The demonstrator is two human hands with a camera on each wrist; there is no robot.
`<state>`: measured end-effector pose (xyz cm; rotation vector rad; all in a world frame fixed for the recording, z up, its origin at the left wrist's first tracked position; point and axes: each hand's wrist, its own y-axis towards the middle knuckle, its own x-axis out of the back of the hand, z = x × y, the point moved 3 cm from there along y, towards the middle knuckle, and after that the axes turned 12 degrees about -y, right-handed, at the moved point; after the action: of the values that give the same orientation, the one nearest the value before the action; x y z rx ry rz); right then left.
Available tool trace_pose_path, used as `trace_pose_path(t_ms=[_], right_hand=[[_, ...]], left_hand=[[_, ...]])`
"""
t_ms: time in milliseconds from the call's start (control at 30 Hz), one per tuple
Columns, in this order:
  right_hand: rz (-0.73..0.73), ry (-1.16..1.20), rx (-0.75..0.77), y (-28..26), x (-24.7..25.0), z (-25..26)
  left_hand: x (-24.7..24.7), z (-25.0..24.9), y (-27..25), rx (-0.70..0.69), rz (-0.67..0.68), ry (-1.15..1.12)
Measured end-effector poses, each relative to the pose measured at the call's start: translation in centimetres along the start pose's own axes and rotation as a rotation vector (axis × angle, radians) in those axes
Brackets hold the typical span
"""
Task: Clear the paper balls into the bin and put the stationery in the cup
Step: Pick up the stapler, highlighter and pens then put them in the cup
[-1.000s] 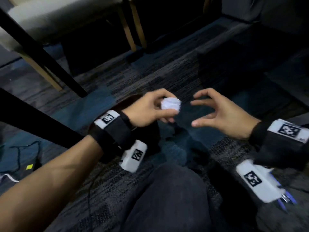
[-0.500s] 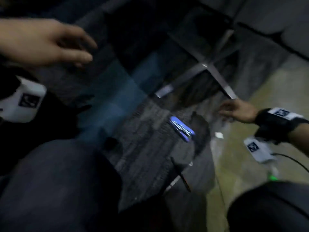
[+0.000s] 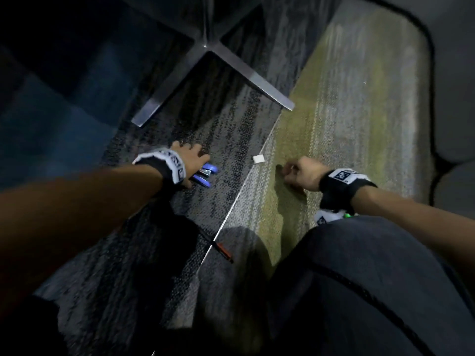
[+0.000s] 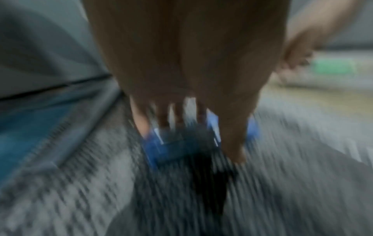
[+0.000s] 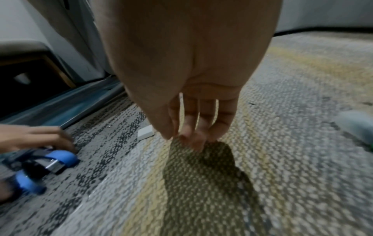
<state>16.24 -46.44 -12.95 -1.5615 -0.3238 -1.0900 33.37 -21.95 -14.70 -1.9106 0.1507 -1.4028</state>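
Note:
A blue stapler [image 3: 205,173] lies on the dark grey carpet, and my left hand [image 3: 191,160] grips it with fingers over its top and thumb underneath. The left wrist view is blurred but shows the stapler [image 4: 171,148] between the fingers. From the right wrist view the stapler [image 5: 60,158] sits under that left hand [image 5: 40,138]. My right hand [image 3: 289,170] hangs just over the yellow-green carpet, fingers [image 5: 191,138] loosely curled and holding nothing. A small white eraser [image 3: 258,159] lies between the two hands. No paper ball, bin or cup is in view.
A dark pen with an orange part [image 3: 221,249] lies on the carpet seam near my knee [image 3: 359,278]. A metal cross-shaped chair base [image 3: 210,51] stands on the carpet beyond the hands. A grey wall edge curves round the carpet at the right.
The view has swung right and down. The paper ball that my left hand held a second ago is gone from view, and that hand has come down onto the stapler. My right hand stays low over the carpet.

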Motion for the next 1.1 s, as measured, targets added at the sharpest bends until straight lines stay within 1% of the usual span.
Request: trace_pose_path(t_ms=[33, 100, 133, 167, 233, 300, 333, 400, 433, 500, 533, 567, 633, 700, 767, 800, 833, 900, 933, 967, 1000, 1033, 1067, 1100], right_hand=[[-0.067, 0.001, 0.021, 0.7, 0.0, 0.2], [-0.202, -0.027, 0.110, 1.9, 0.2, 1.3], [-0.248, -0.041, 0.161, 2.5, 0.4, 2.2], [-0.263, -0.062, 0.212, 3.1, 0.4, 3.1], [-0.215, -0.121, 0.278, 4.5, 0.1, 4.5], [-0.177, -0.172, 0.304, 5.6, 0.3, 5.3], [-0.169, -0.165, 0.311, 5.8, 0.7, 5.4], [-0.149, -0.068, 0.293, 5.5, 1.9, 4.8], [-0.135, 0.014, 0.247, 5.1, 2.6, 3.9], [-0.124, 0.161, 0.130, 3.9, 3.7, 0.7], [-0.122, 0.204, 0.071, 3.1, 3.9, -1.3], [-0.122, 0.231, 0.007, 1.9, 4.0, -3.4], [-0.157, 0.262, -0.124, -0.7, 3.3, -7.6], [-0.187, 0.267, -0.272, -3.2, 1.5, -11.4], [-0.177, 0.252, -0.452, -5.3, -1.0, -14.1], [-0.182, 0.228, -0.518, -6.0, -2.1, -14.9], [-0.185, 0.218, -0.581, -6.4, -3.4, -15.5], [-0.176, 0.228, -0.658, -7.0, -5.6, -15.9], [-0.163, 0.234, -0.670, -7.0, -6.3, -15.9], [-0.154, 0.254, -0.679, -6.8, -6.9, -15.6], [-0.137, 0.282, -0.675, -6.3, -7.1, -15.4], [-0.114, 0.302, -0.667, -5.9, -7.1, -15.0], [-0.093, 0.309, -0.648, -5.8, -7.1, -14.6], [-0.092, 0.326, -0.634, -6.0, -6.9, -14.1]], left_hand=[[-0.6, 0.0, 0.4, 0.026, -0.014, 0.029], [-0.5, 0.0, 0.6, 0.064, -0.022, -0.012], [-0.2, 0.2, 0.5, 0.063, -0.019, -0.076], [0.4, 0.1, 0.1, 0.054, -0.002, -0.169], [1.3, -0.5, -1.2, 0.038, 0.032, -0.370], [1.6, -2.2, -3.1, -0.015, -0.002, -0.499], [1.3, -3.3, -4.1, -0.080, -0.010, -0.513], [-0.2, -5.6, -6.3, -0.195, 0.043, -0.417], [-1.4, -6.5, -7.2, -0.251, 0.085, -0.315], [-3.6, -8.3, -8.2, -0.398, 0.123, -0.108], [-4.8, -8.8, -8.3, -0.447, 0.127, -0.009], [-5.9, -9.1, -8.1, -0.472, 0.090, 0.054], [-8.1, -9.1, -7.2, -0.498, 0.006, 0.085], [-9.5, -9.1, -6.3, -0.504, -0.022, 0.093], [-9.9, -9.1, -5.7, -0.535, -0.008, 0.091], [-9.6, -9.0, -5.6, -0.541, 0.023, 0.072], [-8.8, -9.0, -5.5, -0.517, 0.035, 0.041], [-7.3, -9.6, -5.6, -0.510, -0.014, -0.013], [-6.4, -9.8, -5.9, -0.509, -0.008, -0.050], [-5.8, -9.5, -5.8, -0.491, -0.003, -0.156], [-5.5, -8.6, -5.7, -0.437, -0.073, -0.224], [-5.7, -7.7, -5.6, -0.307, -0.051, -0.337], [-5.7, -7.1, -6.0, -0.220, 0.006, -0.431], [-5.2, -6.9, -6.1, -0.158, -0.017, -0.543]])
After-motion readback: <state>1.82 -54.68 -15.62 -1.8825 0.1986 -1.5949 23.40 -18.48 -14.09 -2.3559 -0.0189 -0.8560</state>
